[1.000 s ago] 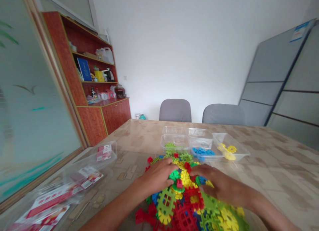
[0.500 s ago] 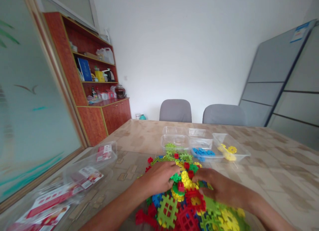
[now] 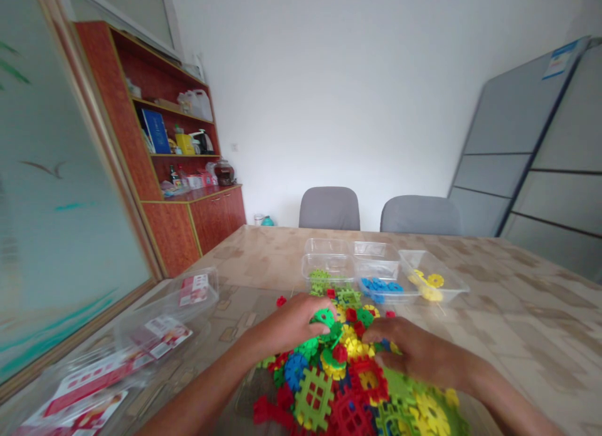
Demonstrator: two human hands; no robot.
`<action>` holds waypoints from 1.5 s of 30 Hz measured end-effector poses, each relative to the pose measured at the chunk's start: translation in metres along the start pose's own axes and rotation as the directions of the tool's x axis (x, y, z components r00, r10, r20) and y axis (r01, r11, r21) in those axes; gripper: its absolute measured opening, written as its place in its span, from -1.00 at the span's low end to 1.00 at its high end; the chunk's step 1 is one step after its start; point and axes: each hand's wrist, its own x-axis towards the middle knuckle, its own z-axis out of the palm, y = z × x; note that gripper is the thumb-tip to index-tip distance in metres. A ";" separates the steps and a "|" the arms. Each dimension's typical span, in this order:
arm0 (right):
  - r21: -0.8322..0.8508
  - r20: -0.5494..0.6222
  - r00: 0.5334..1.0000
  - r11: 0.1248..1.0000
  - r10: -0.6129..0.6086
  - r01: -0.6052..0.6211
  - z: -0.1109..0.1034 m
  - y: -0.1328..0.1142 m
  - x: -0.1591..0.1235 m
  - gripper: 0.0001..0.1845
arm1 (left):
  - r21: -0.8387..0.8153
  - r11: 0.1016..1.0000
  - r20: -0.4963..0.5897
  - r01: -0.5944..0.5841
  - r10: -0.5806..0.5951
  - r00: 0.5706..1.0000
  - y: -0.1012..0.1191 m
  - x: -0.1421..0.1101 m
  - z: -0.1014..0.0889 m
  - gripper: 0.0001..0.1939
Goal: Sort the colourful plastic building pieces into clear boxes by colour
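2 hands rest palm-down on a pile of plastic blocks at the near table edge; the pile's bottom is cut off. Left hand fingers curl around a green round block. Right hand fingertips are buried among pieces; grip unclear. Packets at left carry labels too blurred to read.

No lettering is legible: the labels on the plastic packs and the wall notice are blurred.
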 end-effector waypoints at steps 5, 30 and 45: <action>-0.009 0.006 1.000 1.000 0.013 -0.013 -0.002 -0.001 0.001 -0.78 | -0.039 0.998 -0.024 0.040 -0.041 0.999 -0.001 0.003 0.010 -0.90; 0.066 -0.154 0.988 0.997 -0.035 0.045 0.012 -0.005 0.018 -0.81 | 0.093 0.996 0.010 0.013 -0.014 1.000 0.001 0.004 0.021 -0.57; 0.012 -0.167 0.985 0.999 -0.041 0.043 0.045 -0.008 0.026 -0.18 | -0.004 1.000 -0.007 0.026 -0.026 1.000 -0.013 0.003 0.007 -0.60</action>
